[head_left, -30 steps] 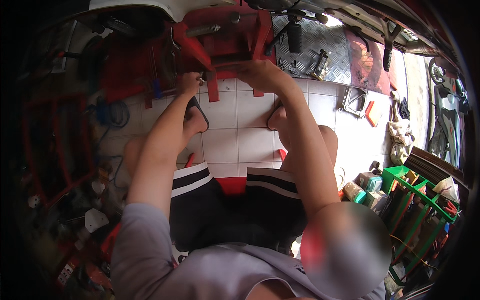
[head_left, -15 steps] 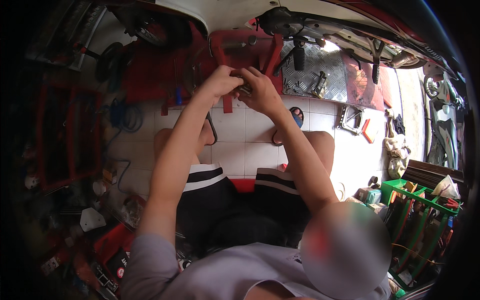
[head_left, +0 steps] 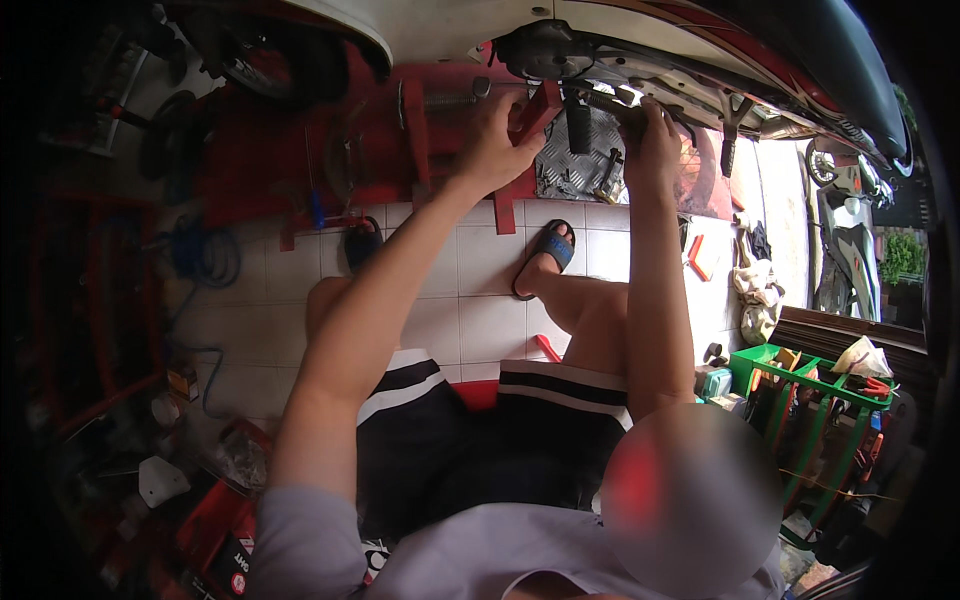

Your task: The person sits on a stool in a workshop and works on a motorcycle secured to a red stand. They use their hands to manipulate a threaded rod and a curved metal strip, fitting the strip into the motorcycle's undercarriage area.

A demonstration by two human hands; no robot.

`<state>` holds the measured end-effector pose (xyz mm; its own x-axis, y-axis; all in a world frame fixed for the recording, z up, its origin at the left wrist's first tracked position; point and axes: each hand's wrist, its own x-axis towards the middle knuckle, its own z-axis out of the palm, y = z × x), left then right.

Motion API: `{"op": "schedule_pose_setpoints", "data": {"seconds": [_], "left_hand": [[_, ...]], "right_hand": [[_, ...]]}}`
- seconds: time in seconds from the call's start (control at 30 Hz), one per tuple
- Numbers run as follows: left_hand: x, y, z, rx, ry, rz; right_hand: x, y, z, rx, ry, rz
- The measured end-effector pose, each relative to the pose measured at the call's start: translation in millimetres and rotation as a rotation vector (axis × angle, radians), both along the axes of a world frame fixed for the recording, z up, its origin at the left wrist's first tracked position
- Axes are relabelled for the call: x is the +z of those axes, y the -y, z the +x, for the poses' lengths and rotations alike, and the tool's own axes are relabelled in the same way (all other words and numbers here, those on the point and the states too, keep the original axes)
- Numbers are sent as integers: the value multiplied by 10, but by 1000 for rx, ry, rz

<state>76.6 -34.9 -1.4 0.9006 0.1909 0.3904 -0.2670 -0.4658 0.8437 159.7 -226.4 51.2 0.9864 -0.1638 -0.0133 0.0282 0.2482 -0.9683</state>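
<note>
Hands reach up under a motorcycle raised above a tiled floor. The left hand [head_left: 497, 140] is pressed against a red painted metal stand [head_left: 520, 150] with flat, square-edged bars, its fingers curled over the upper bar in a closed grip on the frame. The right hand [head_left: 652, 135] is up at the motorcycle underside [head_left: 640, 85], a crowded run of dull grey metal parts, and its fingers are bunched around something small there; what the grip pinches is too hidden to tell. Between the two hands a black rubber-covered footpeg [head_left: 578, 125] hangs down, short and cylindrical. Behind it lies a sheet of grey checker plate [head_left: 560, 165] with a raised diamond tread. A coiled steel spring [head_left: 450, 98] runs level along the top of the stand, just left of the left hand.

Below, the floor [head_left: 470, 320] is laid in glossy white square tiles with dark joints. The person's foot in a black and blue sandal [head_left: 548, 250] rests on the tiles under the right forearm. Black shorts with white bands cover the thighs. At the right stands a green wire-framed rack [head_left: 800, 400] holding mixed tools, with a crumpled pale rag [head_left: 755, 290] on the floor near it. A blue coiled hose [head_left: 205, 255] lies at the left among dark, cluttered gear.
</note>
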Motion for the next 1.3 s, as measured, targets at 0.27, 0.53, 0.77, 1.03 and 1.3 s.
{"op": "schedule_pose_setpoints", "data": {"seconds": [0.27,0.53,0.77,1.03,1.3], "left_hand": [[-177,27,74,51,91,27],[-121,118,124,23,-3,-105],[-152,111,224,74,94,7],[-114,131,215,52,-14,-53],[53,225,283,64,305,305]], "right_hand": [[-350,-217,260,9,-80,-12],[-396,-211,191,112,-104,-20],[-389,-143,229,316,-190,-15],[-254,229,264,601,-87,-131],[-257,167,265,494,-5,-365]]}}
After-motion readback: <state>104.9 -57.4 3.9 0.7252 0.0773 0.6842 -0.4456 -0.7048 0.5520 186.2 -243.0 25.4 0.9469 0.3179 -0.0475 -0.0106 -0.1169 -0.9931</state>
